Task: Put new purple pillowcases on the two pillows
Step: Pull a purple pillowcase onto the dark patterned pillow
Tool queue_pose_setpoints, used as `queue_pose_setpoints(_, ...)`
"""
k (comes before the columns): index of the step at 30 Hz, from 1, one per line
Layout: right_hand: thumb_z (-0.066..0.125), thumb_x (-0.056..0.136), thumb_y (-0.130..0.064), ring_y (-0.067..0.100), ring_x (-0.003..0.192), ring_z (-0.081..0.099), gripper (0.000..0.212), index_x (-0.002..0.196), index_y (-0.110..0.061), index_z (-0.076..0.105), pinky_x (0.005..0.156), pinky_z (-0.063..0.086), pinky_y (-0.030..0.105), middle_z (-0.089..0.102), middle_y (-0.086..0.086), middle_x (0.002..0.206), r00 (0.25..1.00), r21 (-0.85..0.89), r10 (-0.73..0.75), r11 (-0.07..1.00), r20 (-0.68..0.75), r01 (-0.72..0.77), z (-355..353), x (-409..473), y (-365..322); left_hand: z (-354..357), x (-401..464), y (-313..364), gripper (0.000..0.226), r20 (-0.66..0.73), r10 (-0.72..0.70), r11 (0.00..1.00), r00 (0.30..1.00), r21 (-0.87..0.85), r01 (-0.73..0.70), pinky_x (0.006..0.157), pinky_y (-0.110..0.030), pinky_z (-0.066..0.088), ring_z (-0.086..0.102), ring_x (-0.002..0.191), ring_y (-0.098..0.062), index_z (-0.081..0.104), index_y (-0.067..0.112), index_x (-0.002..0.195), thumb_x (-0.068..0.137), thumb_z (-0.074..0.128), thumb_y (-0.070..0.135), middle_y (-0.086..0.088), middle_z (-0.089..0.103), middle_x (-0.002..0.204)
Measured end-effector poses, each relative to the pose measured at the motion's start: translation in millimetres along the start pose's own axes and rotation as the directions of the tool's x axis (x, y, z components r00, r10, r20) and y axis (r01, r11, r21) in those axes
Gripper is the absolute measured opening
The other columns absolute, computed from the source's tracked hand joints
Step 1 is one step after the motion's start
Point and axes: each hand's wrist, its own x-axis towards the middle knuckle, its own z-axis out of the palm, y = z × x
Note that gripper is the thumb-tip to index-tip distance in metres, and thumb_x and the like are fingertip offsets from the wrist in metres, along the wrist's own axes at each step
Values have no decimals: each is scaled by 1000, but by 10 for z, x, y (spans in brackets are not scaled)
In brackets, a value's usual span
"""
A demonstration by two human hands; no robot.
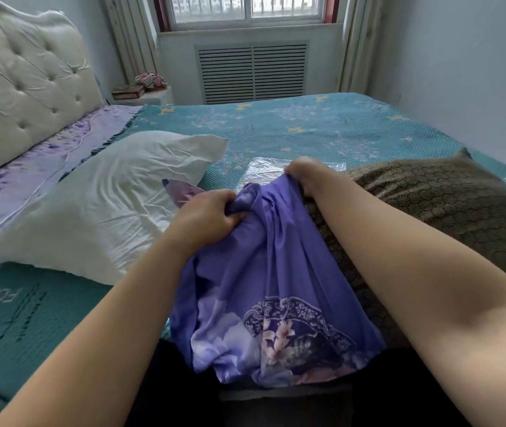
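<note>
A purple pillowcase (264, 291) with a flower print hangs bunched in front of me, its lower end over my lap. My left hand (205, 215) grips its gathered upper edge on the left. My right hand (307, 174) grips the upper edge on the right, beside the near end of a brown patterned pillow (442, 217) that lies on the bed to my right. A bare white pillow (107, 201) lies on the bed to my left. A bit of a second purple cloth (184, 191) shows between the white pillow and my left hand.
The bed carries a teal mat (291, 124) and a lilac sheet (70, 143) by the tufted headboard (20, 81). A clear plastic bag (264, 171) lies behind my hands. A nightstand (143, 94) with books stands by the window wall.
</note>
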Motion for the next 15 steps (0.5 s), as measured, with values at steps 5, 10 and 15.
queue_pose_setpoints(5,44,93,-7,22,74,51,15,86,-2,56,53,39,23,49,9,76,980,43,0,999,-197,9,-499,62,145,-52,-50,-25,11,-234,-34,997,972,62,50,69,-35,36,59,92,-35,57,16,77,84,61,23,-16,66,92)
queue_pose_setpoints(10,58,89,-20,31,107,58,29,107,3,63,82,41,27,64,19,113,895,-259,-107,966,-432,-10,-1137,39,379,-197,51,-289,26,-173,-125,986,977,-133,103,59,-29,27,48,67,-23,52,20,63,77,73,23,-1,49,59)
queue_pose_setpoints(15,60,90,-30,32,102,60,35,98,4,66,79,42,29,66,20,104,898,-370,-236,925,-372,90,-1022,-15,425,-106,222,-459,32,-136,-180,978,974,-126,164,54,-32,25,45,63,-23,49,19,57,78,72,26,0,46,54)
